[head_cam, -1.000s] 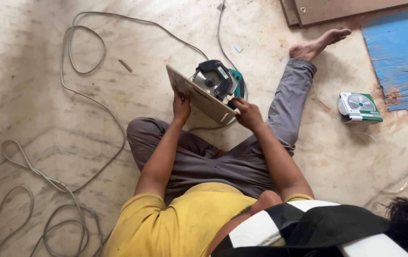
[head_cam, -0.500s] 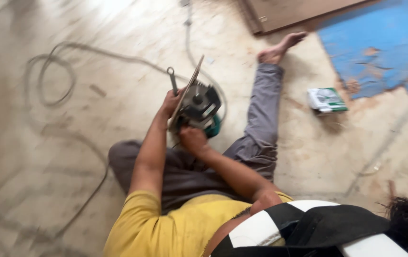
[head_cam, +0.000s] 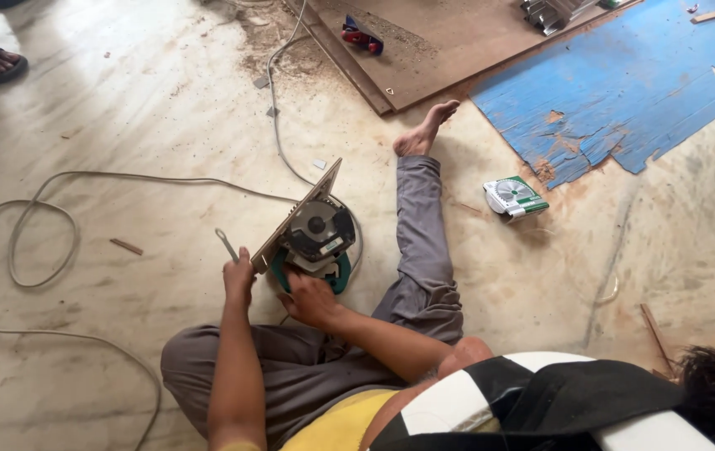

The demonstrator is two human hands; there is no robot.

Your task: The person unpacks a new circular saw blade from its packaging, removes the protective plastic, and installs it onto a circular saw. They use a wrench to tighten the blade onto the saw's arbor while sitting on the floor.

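Yellow tee (head_cam: 336,426), short sleeves, arms bare. Grey trousers (head_cam: 424,242), feet bare. Black-and-white strap (head_cam: 541,401) at chest.

We saw the green-and-black circular saw (head_cam: 317,238) tipped on edge on the floor, base plate upright; a small wrench (head_cam: 226,245) stood beside it.

A green and black plastic circular saw (head_cam: 317,242) with a flat, dull metal base plate (head_cam: 295,219) is seen, and a slim metal wrench (head_cam: 226,245). The pale floor (head_cam: 107,125) looks rough and dusty. A brown wooden board (head_cam: 449,42) appears matt; the blue sheet (head_cam: 624,83) is worn and flaking.
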